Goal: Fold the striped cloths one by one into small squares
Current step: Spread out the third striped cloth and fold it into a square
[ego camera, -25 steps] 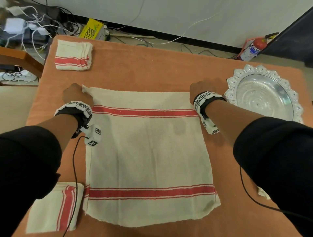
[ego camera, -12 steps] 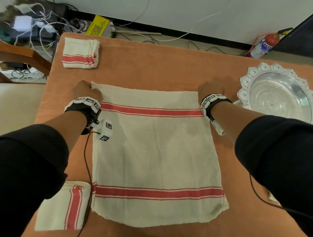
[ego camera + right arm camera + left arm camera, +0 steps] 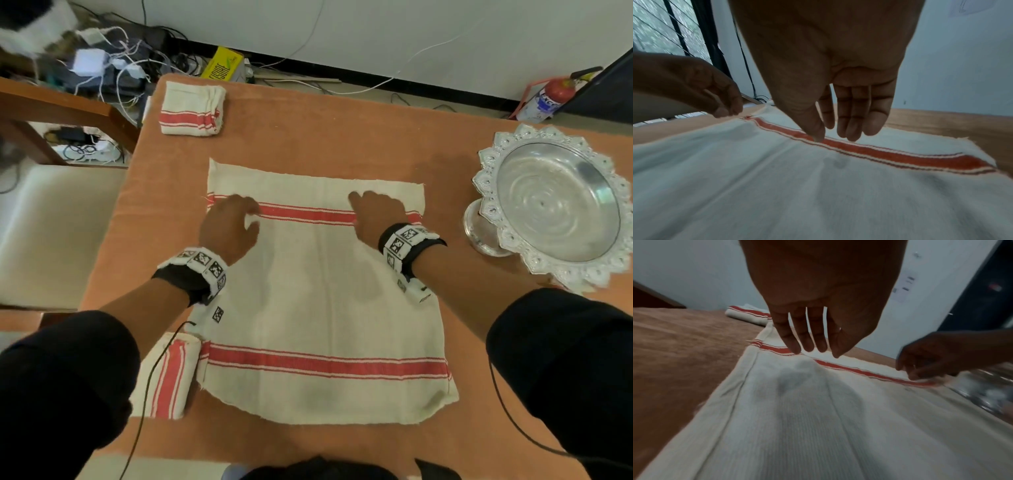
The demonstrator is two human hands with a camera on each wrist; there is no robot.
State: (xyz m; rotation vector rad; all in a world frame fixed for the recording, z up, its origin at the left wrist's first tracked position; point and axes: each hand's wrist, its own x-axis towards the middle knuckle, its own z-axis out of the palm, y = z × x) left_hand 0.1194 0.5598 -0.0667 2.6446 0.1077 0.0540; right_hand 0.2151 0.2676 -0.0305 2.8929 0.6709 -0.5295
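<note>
A cream cloth with two red stripes [image 3: 318, 298] lies spread flat on the orange table [image 3: 329, 137]. My left hand [image 3: 233, 222] hovers just above its far red stripe [image 3: 838, 365] near the left side, fingers [image 3: 807, 337] straight and spread, holding nothing. My right hand [image 3: 376, 212] is over the same stripe [image 3: 890, 155] toward the right, fingers [image 3: 851, 116] straight, the thumb tip touching the stripe. A folded striped cloth [image 3: 191, 108] sits at the far left corner of the table. Another folded one [image 3: 164, 377] lies at the near left, partly under my sleeve.
A silver pedestal bowl [image 3: 555, 202] with a scalloped rim stands at the table's right edge, close to the cloth. A cream chair seat [image 3: 51, 233] is left of the table. Cables, a yellow box [image 3: 224, 65] and a fire extinguisher [image 3: 548, 97] lie on the floor beyond.
Both hands have left the cloth's far corners and moved inward and nearer, onto the far red stripe. The far corners now lie flat and uncovered. The head view has shifted.
</note>
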